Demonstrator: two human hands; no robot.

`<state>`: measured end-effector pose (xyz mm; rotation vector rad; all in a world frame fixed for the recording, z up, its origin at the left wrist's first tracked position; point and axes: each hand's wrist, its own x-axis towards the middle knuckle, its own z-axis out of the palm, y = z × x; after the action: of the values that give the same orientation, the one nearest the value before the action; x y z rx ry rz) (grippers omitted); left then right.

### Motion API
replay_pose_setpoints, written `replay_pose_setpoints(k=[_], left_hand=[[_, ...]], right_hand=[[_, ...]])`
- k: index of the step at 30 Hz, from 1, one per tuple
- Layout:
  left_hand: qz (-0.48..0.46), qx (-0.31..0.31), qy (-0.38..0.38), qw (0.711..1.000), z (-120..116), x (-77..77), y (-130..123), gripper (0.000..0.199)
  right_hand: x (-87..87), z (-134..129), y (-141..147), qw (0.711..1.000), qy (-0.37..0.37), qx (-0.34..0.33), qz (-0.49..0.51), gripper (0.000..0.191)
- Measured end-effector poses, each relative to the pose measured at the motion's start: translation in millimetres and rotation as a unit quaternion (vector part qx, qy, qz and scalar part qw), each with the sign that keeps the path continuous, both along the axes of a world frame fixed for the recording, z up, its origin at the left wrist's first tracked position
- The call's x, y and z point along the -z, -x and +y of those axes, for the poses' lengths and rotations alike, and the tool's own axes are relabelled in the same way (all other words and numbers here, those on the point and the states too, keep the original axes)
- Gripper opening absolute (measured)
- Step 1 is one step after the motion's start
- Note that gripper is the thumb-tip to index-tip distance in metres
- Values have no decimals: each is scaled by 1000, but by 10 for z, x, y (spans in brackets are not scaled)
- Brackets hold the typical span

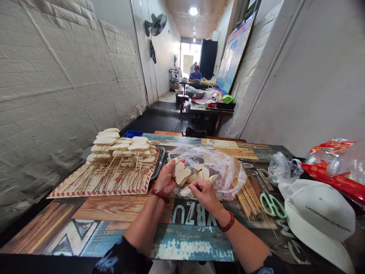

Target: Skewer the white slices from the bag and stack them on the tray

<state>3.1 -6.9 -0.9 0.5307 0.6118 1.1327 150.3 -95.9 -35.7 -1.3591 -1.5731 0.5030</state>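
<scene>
My left hand (167,177) is closed round a few pale, bread-like slices (182,176), held up over the plastic bag. Close beside them, my right hand (203,193) makes a pinch, on what appears to be a thin bamboo skewer, mostly hidden by the fingers. More slices (203,173) lie in the open clear plastic bag (229,161) just beyond my hands. To the left, skewered slices (122,146) are piled in stacks on a red-and-white patterned paper (76,186), their sticks pointing toward me.
Loose bamboo skewers (247,198) lie right of the bag, next to green-handled scissors (272,204). A white cap (319,209) and red-printed plastic packaging (336,171) occupy the right side. A dark tray (159,163) edges the paper. Farther off, a person in blue (196,75) sits at another table.
</scene>
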Motion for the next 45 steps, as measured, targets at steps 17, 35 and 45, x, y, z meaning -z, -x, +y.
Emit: replay_pose_setpoints(k=[17, 35, 45], left_hand=[[-60, 80, 17, 995, -47, 18, 14, 32], [-14, 31, 16, 999, 70, -60, 89, 30], [4, -10, 0, 1000, 23, 1, 31, 18]], right_hand=[[-26, -32, -43, 992, 80, -16, 99, 29], [-48, 29, -63, 999, -15, -26, 10, 23], [-4, -38, -67, 999, -19, -32, 5, 25]])
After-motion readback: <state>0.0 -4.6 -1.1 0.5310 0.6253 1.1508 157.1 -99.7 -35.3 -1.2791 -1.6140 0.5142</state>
